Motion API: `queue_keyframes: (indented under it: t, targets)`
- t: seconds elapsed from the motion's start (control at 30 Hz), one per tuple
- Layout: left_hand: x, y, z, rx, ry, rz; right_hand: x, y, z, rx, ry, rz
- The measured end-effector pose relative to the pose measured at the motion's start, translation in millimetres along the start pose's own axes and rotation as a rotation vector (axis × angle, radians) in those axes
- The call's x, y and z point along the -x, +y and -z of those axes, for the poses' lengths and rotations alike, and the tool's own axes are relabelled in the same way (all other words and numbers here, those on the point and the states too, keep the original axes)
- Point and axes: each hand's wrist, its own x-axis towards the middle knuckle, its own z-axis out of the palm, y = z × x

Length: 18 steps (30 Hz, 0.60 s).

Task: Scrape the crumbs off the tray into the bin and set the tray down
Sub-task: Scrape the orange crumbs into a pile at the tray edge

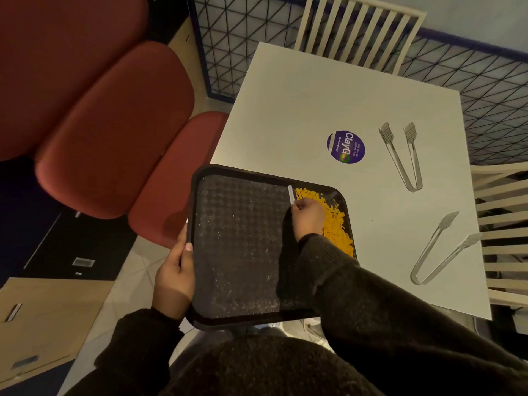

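A black textured tray (240,252) juts over the near left corner of the white table (328,95). My left hand (174,278) grips its left rim, thumb on top. My right hand (308,217) holds a thin white scraper (291,194) upright on the tray surface. Orange crumbs (338,224) are piled along the tray's right side, beside and partly under my right hand. Fine white specks dust the remaining tray surface. No bin is in view.
Two clear plastic tongs (403,155) (440,250) lie on the table's right half, beside a purple round sticker (346,147). Cream slatted chairs (360,32) stand at the far and right sides. Red cushioned seats (114,132) sit left of the tray, over tiled floor.
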Motion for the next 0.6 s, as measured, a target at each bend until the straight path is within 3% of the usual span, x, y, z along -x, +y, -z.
queue_keyframes:
  t: [0.33, 0.6]
  targets:
    - [-0.5, 0.7, 1.2, -0.055, 0.012, -0.003, -18.4, 26.6, 20.0, 0.08, 0.1, -0.128]
    - [-7.3, 0.8, 3.2, -0.063, -0.008, -0.007, 11.3, 18.8, 0.0, 0.129, -0.024, 0.124]
